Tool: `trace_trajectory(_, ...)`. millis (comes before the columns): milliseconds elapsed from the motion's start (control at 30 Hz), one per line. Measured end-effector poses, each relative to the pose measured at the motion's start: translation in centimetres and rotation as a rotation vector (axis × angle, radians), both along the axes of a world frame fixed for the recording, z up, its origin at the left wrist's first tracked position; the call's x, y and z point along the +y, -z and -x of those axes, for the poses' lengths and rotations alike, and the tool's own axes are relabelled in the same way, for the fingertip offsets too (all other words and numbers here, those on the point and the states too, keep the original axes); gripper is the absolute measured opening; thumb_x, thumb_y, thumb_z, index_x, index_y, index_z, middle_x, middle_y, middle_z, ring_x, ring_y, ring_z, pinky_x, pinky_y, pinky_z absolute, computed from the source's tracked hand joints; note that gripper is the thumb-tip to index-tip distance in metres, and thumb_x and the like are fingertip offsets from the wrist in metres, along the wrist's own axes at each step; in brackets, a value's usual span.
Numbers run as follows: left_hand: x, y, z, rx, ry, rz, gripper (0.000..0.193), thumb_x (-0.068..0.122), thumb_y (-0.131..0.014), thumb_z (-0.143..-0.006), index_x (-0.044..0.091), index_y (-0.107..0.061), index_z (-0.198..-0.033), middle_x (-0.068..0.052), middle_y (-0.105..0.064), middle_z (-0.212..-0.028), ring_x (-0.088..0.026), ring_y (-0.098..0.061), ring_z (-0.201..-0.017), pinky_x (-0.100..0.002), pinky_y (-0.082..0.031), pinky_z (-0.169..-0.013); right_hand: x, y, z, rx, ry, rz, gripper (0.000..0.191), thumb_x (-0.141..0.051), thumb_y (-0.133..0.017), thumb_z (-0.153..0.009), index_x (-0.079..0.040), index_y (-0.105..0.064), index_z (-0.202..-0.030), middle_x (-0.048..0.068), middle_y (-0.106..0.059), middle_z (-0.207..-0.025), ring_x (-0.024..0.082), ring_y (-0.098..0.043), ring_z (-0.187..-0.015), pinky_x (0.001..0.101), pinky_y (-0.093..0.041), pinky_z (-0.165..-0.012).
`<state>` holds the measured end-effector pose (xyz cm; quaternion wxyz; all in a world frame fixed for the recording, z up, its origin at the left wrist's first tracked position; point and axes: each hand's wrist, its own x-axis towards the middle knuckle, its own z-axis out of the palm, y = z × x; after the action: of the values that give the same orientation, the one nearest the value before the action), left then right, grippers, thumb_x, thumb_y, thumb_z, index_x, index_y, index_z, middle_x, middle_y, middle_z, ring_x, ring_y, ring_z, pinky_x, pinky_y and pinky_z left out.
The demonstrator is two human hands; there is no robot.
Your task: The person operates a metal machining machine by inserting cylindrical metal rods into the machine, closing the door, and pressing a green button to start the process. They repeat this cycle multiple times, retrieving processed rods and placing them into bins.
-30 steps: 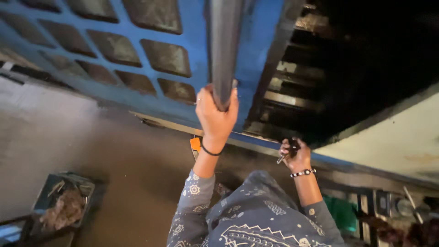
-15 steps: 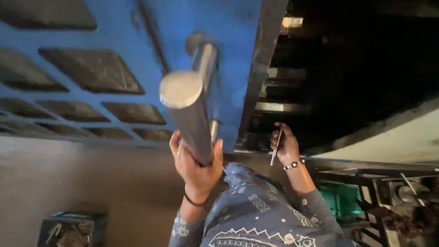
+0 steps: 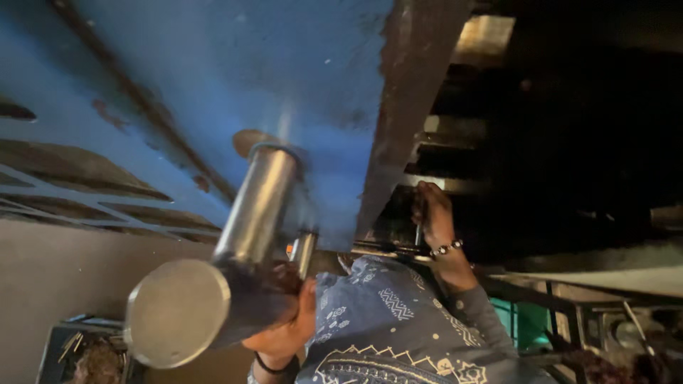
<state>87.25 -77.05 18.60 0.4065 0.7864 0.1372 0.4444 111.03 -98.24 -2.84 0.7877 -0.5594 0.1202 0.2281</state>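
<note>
Left hand wraps tight around a thick grey steel cylinder bar under the blue-painted metal panel, while right hand pinches a thin metal tool.

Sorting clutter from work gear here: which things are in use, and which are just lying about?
In use:
left hand gripping steel bar
right hand holding a thin tool at the blue door's edge

Lying about:
crate of scrap
green bin
</note>
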Motion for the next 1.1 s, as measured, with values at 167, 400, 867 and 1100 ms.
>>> trace_trajectory(167, 0.4, 0.2, 0.0, 0.078, -0.191, -0.086, 0.017, -0.002, -0.076, -0.083, -0.009, -0.064, -0.093, -0.013, -0.070, -0.087, -0.023, -0.071, -0.083, -0.034, -0.056, -0.082, -1.1, 3.7, -2.1, 0.019, -0.006, 0.020, 0.028, -0.027, -0.070, -0.101, -0.009, -0.055, -0.083, -0.002, -0.046, -0.063, 0.011, -0.044, -0.050, 0.0269, -0.031, -0.044)
trace_trajectory(400, 0.0, -0.4, -1.3, -0.050, -0.328, -0.003, 0.023, 0.005, -0.078, -0.093, -0.007, -0.060, -0.100, -0.017, -0.067, -0.097, -0.023, -0.071, -0.087, -0.030, -0.059, -0.078, 0.8, 4.4, -5.0, -0.034, -0.183, -0.254, 0.024, -0.030, -0.065, -0.104, -0.016, -0.054, -0.088, -0.005, -0.039, -0.064, 0.010, -0.038, -0.049, 0.0288, -0.032, -0.046)
trace_trajectory(867, 4.1, 4.9, -3.1, -0.004, -0.755, -0.081, 0.036, 0.001, -0.083, -0.106, -0.012, -0.060, -0.130, -0.010, -0.065, -0.094, -0.015, -0.064, -0.087, -0.030, -0.054, -0.092, 16.3, 1.6, -15.2, -0.029, -0.452, -0.318, 0.078, -0.057, -0.061, -0.096, -0.010, -0.040, -0.154, 0.001, -0.063, -0.081, 0.012, -0.055, -0.065, 0.0282, -0.048, -0.058)
trace_trajectory(1100, 7.9, 7.7, -2.1, -0.070, -0.780, 0.011, 0.028, 0.002, -0.084, -0.106, -0.007, -0.060, -0.117, -0.010, -0.065, -0.099, -0.017, -0.066, -0.092, -0.034, -0.055, -0.096, 27.4, 1.2, -19.7, -0.006, -0.312, -0.542, 0.059, -0.044, -0.065, -0.100, -0.010, -0.043, -0.143, 0.008, -0.067, -0.101, 0.016, -0.060, -0.072, 0.0336, -0.051, -0.059)
